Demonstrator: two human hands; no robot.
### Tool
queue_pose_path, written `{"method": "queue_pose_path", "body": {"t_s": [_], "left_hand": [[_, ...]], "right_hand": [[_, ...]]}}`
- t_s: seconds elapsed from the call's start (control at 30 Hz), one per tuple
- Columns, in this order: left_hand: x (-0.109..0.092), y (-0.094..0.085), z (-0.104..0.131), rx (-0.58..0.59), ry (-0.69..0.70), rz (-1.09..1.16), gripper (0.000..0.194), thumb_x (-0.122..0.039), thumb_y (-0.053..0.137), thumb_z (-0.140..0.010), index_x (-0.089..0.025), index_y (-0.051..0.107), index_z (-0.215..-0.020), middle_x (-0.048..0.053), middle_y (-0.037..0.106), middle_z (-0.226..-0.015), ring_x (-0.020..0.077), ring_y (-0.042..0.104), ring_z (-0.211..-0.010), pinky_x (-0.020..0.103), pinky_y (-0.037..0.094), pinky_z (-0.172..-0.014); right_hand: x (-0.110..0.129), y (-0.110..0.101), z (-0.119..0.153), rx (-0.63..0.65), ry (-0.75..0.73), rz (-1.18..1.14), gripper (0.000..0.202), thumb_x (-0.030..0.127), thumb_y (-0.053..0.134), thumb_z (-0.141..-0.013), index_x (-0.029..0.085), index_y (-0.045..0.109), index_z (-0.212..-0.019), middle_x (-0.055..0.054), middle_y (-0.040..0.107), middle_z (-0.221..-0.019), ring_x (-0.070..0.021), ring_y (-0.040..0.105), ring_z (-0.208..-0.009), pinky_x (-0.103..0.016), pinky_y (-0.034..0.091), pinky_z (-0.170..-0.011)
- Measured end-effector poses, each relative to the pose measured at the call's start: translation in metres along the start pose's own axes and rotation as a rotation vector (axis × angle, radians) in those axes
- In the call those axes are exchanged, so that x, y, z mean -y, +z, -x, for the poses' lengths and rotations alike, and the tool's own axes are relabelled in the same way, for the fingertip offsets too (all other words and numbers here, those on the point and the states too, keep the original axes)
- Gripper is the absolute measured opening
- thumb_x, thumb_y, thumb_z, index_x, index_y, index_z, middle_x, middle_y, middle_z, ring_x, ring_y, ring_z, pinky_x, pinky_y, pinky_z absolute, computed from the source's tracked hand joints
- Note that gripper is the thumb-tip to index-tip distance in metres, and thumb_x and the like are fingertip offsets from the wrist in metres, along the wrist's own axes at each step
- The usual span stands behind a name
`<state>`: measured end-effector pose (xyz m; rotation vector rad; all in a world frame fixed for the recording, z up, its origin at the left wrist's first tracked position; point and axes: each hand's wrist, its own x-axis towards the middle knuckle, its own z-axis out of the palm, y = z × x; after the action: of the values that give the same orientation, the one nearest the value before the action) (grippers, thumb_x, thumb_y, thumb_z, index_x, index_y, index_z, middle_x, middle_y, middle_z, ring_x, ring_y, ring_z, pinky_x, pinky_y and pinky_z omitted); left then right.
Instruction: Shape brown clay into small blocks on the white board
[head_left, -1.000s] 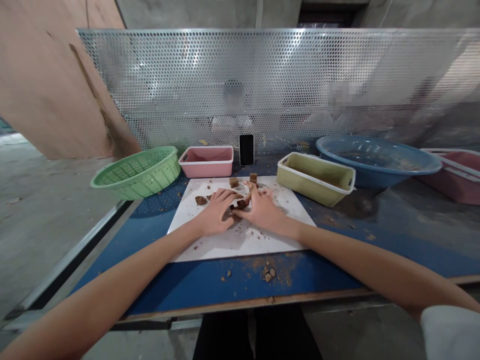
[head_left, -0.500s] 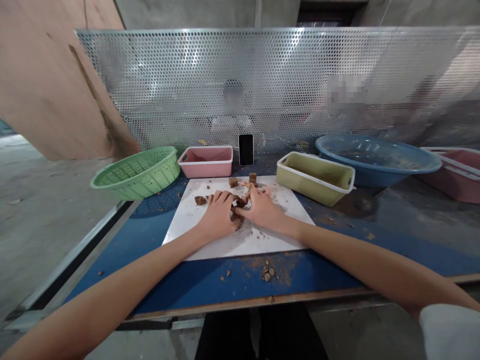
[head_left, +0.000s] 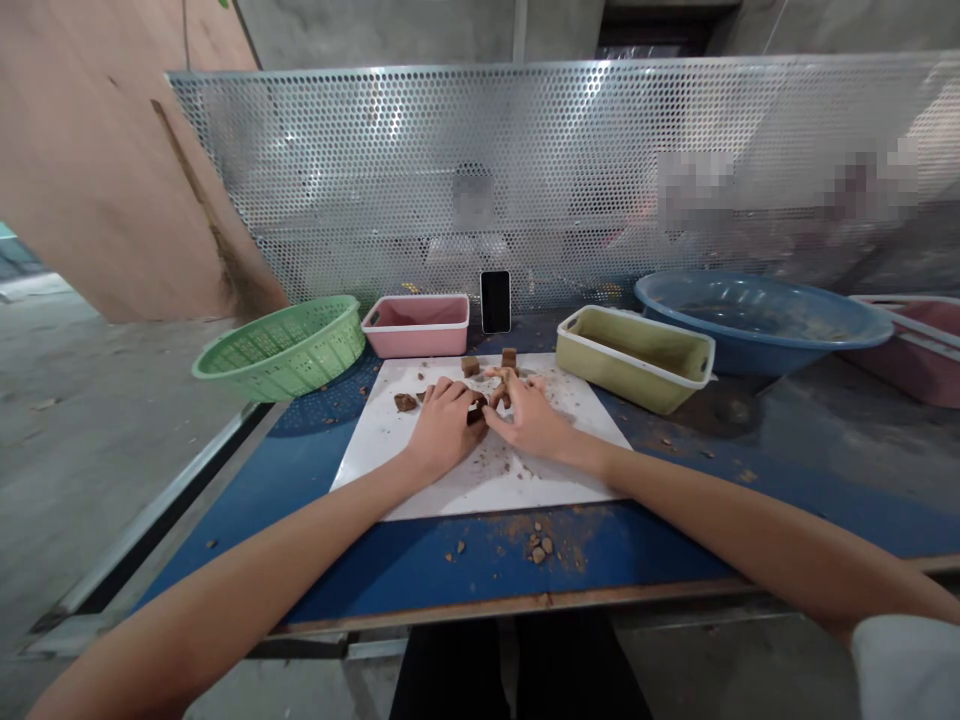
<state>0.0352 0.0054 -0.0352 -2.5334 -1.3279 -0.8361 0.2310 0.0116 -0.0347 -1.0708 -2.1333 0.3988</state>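
On a white board [head_left: 390,470], my left hand [head_left: 445,428] curls over a dark brown clay lump [head_left: 476,408], its fingers wrapped round the far side. Opposite it, my right hand [head_left: 534,415] is closed too, with thumb and bent fingers at the right side of this lump. Much of the lump is hidden by the fingers. To the left lies a smaller brown piece [head_left: 406,402]. Beyond the hands stand a squarish brown block [head_left: 470,366] and another brown block [head_left: 509,357]. Crumbs are scattered over the board.
Behind the board are a green basket [head_left: 289,350], a pink bin [head_left: 417,340], an upright phone [head_left: 495,302] and an olive bin [head_left: 630,365]. A blue basin [head_left: 765,345] stands further right. Small stones [head_left: 539,548] lie near the table's front edge. A perforated metal screen [head_left: 555,180] closes the back.
My right thumb has drawn back slightly from the left hand, and more of the clay lump shows between the hands. The whole view has shifted a little.
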Motion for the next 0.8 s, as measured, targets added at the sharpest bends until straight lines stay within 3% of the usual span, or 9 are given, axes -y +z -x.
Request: {"method": "queue_pose_path", "body": {"t_s": [0.2,0.37,0.43,0.6,0.8], "left_hand": [[0.014,0.0,-0.003,-0.015,0.04,0.072,0.012,-0.029,0.074,-0.093,-0.018,0.078,-0.097,0.009,0.067,-0.09,0.0287,0.054,-0.097,0.046,0.047,-0.093],[0.014,-0.002,-0.004,-0.011,0.022,0.139,0.012,-0.03,0.073,-0.094,-0.02,0.078,-0.092,0.007,0.064,-0.082,0.0269,0.054,-0.092,0.044,0.047,-0.088],[0.012,-0.003,-0.005,-0.012,0.024,0.148,0.013,-0.03,0.071,-0.096,-0.021,0.078,-0.09,0.007,0.065,-0.081,0.0257,0.054,-0.089,0.044,0.047,-0.088],[0.011,-0.002,-0.006,-0.028,0.025,0.152,0.015,-0.031,0.072,-0.096,-0.021,0.079,-0.087,0.006,0.067,-0.081,0.0247,0.055,-0.087,0.045,0.047,-0.089],[0.017,0.001,-0.004,-0.034,0.067,0.126,0.018,-0.035,0.071,-0.097,-0.02,0.078,-0.089,0.007,0.064,-0.081,0.0271,0.055,-0.092,0.045,0.05,-0.087]], "right_hand": [[-0.01,-0.013,0.004,-0.019,-0.203,0.137,0.029,0.028,0.053,-0.102,0.022,0.059,-0.13,-0.011,0.067,-0.12,-0.0296,0.061,-0.116,-0.05,0.036,-0.102],[-0.016,-0.018,0.007,-0.007,-0.364,0.185,0.024,0.027,0.054,-0.106,0.026,0.073,-0.121,-0.01,0.064,-0.116,-0.0267,0.06,-0.113,-0.05,0.038,-0.1],[-0.017,-0.016,0.007,-0.004,-0.371,0.179,0.025,0.026,0.052,-0.107,0.025,0.075,-0.118,-0.01,0.064,-0.115,-0.0257,0.06,-0.112,-0.049,0.038,-0.099],[-0.016,-0.013,0.007,-0.019,-0.359,0.13,0.031,0.026,0.05,-0.107,0.022,0.075,-0.088,-0.009,0.066,-0.11,-0.0244,0.06,-0.108,-0.051,0.036,-0.102],[-0.015,-0.011,0.002,-0.07,-0.151,0.001,0.016,0.035,0.06,-0.101,0.025,0.071,-0.1,-0.009,0.064,-0.112,-0.0273,0.061,-0.11,-0.054,0.041,-0.107]]}}
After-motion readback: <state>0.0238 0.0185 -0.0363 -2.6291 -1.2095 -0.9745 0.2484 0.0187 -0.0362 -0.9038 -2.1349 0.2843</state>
